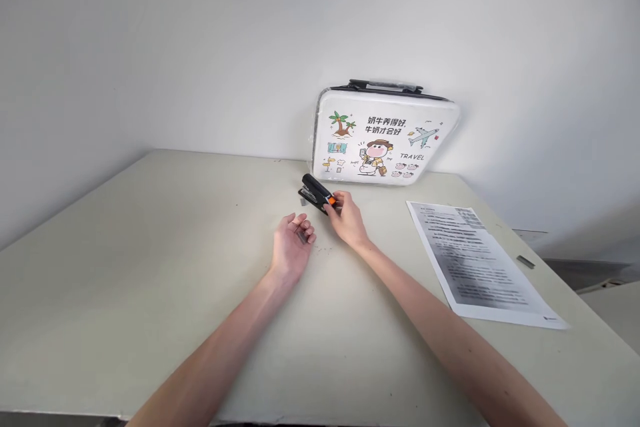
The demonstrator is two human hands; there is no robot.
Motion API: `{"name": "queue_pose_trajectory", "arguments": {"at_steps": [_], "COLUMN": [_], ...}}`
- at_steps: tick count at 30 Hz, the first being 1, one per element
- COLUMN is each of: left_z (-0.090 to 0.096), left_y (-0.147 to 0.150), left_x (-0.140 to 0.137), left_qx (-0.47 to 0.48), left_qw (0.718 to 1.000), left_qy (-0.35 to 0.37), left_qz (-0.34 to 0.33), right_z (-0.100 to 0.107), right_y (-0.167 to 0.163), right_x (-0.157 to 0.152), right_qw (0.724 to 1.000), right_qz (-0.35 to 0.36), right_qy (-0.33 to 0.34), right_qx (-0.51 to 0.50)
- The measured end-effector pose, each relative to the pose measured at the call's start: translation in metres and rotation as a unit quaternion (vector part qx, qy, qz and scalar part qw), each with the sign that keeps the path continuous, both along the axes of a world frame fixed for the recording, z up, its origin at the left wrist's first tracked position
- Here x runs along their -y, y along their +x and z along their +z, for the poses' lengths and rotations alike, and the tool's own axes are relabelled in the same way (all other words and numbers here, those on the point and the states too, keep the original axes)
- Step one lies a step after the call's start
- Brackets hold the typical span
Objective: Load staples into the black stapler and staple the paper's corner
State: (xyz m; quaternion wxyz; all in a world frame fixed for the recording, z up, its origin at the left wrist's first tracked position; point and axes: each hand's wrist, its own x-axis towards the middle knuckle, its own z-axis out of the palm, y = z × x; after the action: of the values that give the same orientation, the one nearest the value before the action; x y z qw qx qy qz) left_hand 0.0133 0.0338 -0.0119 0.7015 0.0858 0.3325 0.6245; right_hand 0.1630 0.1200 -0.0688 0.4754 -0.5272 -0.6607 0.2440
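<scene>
1. The stapler (pixel 315 189) is in the middle of the worktop (pixel 125 293), near its back. Its black top sits up a bit from its base. I can't tell if it is lifted.
2. The right grip (pixel 349 219) pinches the stapler's orange end between thumb and fingers.
3. The left grip (pixel 291 248) is palm up, just beside the stapler, with fingers curled around a grey strip (pixel 301 237).
4. The work looks partway along: stapler and strip are both in hand, but they are apart. Bringing them together seems left to do. I can't see if the stapler has staples inside.
5. A small grey piece (pixel 303 201) lies by the stapler, and tiny bits (pixel 324 250) lie between the arms.
6. The paper (pixel 480 267) lies flat on the right, untouched. Past it, another strip (pixel 525 261) is close to the right edge.
7. The case (pixel 385 140) stands behind, by the wall (pixel 200 47), so there is little room that way. The most room is on the left.
</scene>
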Motion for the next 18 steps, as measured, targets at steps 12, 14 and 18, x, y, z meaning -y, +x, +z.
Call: {"name": "queue_pose_trajectory", "arguments": {"at_steps": [12,14,18], "left_z": [0.001,0.001,0.001], "left_y": [0.006,0.007,0.01], "left_x": [0.0,0.002,0.005], "left_qx": [-0.008,-0.018,-0.035], "left_qw": [1.0,0.999,0.995], "left_qy": [0.01,0.021,0.057], "left_qz": [-0.026,-0.042,-0.073], "right_z": [0.02,0.025,0.029], "right_y": [0.013,0.008,0.001], "right_x": [0.077,0.091,0.099], "right_qw": [0.991,0.992,0.993], "right_qz": [0.04,0.082,0.105], "right_qy": [0.125,0.094,0.048], "right_qx": [0.009,0.025,0.038]}}
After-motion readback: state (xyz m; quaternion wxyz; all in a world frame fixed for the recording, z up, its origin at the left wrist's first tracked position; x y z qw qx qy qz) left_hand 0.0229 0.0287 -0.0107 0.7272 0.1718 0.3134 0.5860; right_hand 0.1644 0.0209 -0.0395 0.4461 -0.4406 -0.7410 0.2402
